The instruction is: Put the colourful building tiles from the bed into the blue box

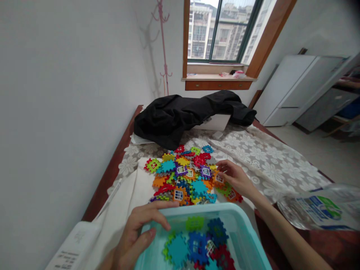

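A pale turquoise plastic bin (236,213) stands close in front of me, with several colourful toothed building pieces lying inside. Over the bin's far left corner is my left hand (140,228), fingers apart, one finger stretched along the rim and the others above the inside. Beyond the bin lies a heap of interlocking plastic pieces (198,187) in many colours, some with window grids. My right hand (236,178) is at the heap's right edge, thumb and forefinger slightly apart, beside an orange window piece (219,179). Whether the fingertips touch it I cannot tell.
A black cloth (168,116) is draped across the far side of the flower-patterned tablecloth (270,161). To the right is a clear plastic package (320,206) with a label. A white box (75,243) sits at the lower left, near the wall.
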Motion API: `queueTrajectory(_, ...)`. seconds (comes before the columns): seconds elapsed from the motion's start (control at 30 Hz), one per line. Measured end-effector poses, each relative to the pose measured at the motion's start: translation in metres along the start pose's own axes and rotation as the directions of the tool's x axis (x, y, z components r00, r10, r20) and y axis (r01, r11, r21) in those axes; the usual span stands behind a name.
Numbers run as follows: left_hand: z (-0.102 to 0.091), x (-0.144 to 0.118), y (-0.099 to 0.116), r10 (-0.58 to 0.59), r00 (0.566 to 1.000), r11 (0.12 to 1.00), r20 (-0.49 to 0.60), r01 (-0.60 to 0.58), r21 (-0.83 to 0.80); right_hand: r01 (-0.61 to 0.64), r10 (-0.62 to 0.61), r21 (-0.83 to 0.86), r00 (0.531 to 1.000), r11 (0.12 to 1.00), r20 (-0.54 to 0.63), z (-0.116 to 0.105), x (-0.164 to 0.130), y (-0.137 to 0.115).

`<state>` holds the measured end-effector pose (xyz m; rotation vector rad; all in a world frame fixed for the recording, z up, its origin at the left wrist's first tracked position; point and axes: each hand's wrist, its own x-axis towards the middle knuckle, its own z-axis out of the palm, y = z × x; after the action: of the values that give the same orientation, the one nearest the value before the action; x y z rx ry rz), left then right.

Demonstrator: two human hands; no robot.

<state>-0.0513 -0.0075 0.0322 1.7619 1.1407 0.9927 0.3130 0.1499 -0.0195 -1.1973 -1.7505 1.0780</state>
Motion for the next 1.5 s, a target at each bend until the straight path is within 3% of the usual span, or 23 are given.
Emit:
queueTrajectory(0.17, 0.0, 0.002, -0.001, 0.006, 1.0, 1.0, 0.007, -0.006, -0.01, 0.03, -0.03, -0.086, 1.0, 0.996, 0.008, -0.001, 0.0, 0.003)
queueTrajectory(1.0, 0.0, 0.001, 0.004, -0.018, 1.0, 1.0, -0.018, 0.018, 0.005, 0.038, -0.038, -0.003, 0.995, 0.999, 0.088, -0.002, -0.003, -0.008)
queueTrajectory(1.13, 0.0, 0.002, 0.004, -0.007, 1.0, 1.0, -0.005, 0.007, 0.006, 0.038, -0.037, 0.087, 0.999, 0.996, -0.01, -0.004, -0.001, -0.003)
queueTrajectory(1.27, 0.0, 0.001, 0.004, -0.004, 1.0, 1.0, -0.014, 0.004, -0.012, -0.065, 0.095, 0.236, 0.989, 0.97, -0.117, -0.004, 0.003, 0.005)
queueTrajectory(1.37, 0.0, 0.001, 0.004, 0.0, 1.0, 1.0, -0.018, 0.0, -0.019, -0.118, 0.147, 0.299, 0.986, 0.947, -0.076, -0.003, 0.005, 0.007)
queueTrajectory(1.5, 0.001, 0.0, 0.003, 0.003, 1.0, 0.999, -0.025, -0.004, -0.038, -0.09, 0.102, 0.27, 0.994, 0.958, -0.028, -0.002, 0.004, 0.007)
